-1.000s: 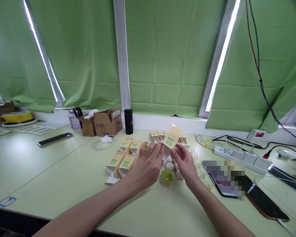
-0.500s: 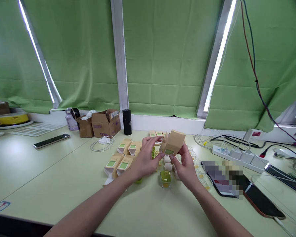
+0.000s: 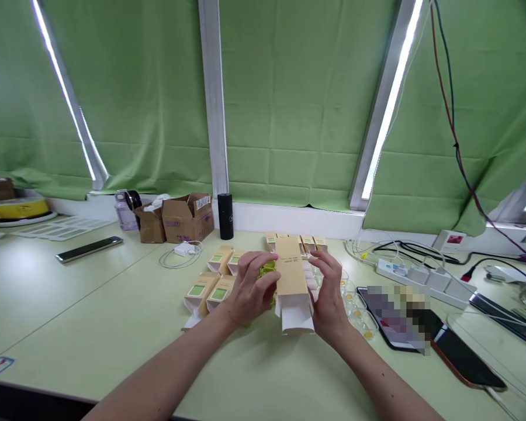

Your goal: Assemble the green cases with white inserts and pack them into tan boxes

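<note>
Both my hands hold one tan cardboard carton [image 3: 291,279] over the pale green table [image 3: 92,304]. Its long plain side faces up and its open white flaps point toward me. My left hand [image 3: 248,287] grips the carton's left edge with curled fingers. My right hand [image 3: 328,292] presses the right edge, fingers along its side. Several like cartons with green labels [image 3: 210,286] lie just left of my left hand, and more stand in a row behind the held one [image 3: 309,242]. Small clear pots [image 3: 355,304] sit to the right of my right hand.
A dark phone [image 3: 464,354] and a blurred item lie at the right, with a power strip and cables [image 3: 425,272] behind. Brown boxes [image 3: 186,217], a black cylinder [image 3: 225,216], a white charger [image 3: 183,249] and another phone [image 3: 89,248] lie at the back left.
The carton has been turned from upright with its label toward me to lying lengthwise, plain side up, and lowered toward the table. Both hands followed it down.
</note>
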Tool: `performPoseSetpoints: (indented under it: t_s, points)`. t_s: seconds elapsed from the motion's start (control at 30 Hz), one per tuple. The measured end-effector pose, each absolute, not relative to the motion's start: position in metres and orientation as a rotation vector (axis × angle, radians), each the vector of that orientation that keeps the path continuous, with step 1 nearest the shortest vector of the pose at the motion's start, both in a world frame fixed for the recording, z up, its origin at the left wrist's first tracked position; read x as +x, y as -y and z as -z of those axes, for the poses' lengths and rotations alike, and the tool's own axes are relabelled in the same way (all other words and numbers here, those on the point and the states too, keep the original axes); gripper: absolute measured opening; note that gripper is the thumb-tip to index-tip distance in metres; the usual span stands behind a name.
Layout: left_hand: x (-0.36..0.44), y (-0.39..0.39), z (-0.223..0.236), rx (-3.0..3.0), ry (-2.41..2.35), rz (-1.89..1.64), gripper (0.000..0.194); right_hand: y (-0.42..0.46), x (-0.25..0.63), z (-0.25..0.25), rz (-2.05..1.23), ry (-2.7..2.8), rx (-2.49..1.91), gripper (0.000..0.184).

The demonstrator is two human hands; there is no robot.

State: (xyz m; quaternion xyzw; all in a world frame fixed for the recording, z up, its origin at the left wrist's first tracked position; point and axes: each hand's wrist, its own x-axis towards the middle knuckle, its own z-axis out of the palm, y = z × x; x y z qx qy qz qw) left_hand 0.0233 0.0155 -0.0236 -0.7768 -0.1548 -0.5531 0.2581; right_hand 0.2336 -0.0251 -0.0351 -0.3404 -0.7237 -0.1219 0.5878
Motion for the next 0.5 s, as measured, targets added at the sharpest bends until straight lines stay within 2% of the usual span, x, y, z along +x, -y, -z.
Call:
performPoseSetpoints:
  t_s: [0.3, 0.5]
  points:
    - [0.0180, -0.0152, 0.0326, -2.053, 0.363, 1.459, 0.043, 0.0198, 0.2329, 0.0419, 0.211, 1.635, -0.889, 0.056]
    - [0.0223, -0.0154, 0.0258, -2.310, 0.341, 1.748, 0.056, 0.0198, 0.2332, 0.0433, 0.184, 1.629, -0.933, 0.055]
